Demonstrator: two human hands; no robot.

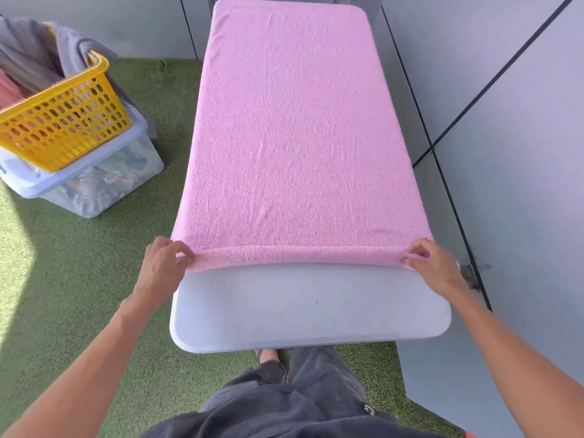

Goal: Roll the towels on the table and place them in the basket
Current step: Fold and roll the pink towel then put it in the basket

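Towel (300, 131), one and pink, lies flat along the white worktop (309, 308), and its near edge is turned into one thin roll. Two hands work on it: the left hand (162, 263) pinches the left end of the roll with curled fingers (185, 252), and the right hand (434, 267) pinches the right end. One yellow basket (63, 121) stands on one clear box (104, 181), left on the green floor, with grey cloth (38, 49) hanging over it.

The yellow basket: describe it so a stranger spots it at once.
Look left of the white table to the green turf. There a clear storage box sits, and the yellow basket rests tilted on top. It alone is bright yellow with perforated walls, grey cloth draped over its rim.
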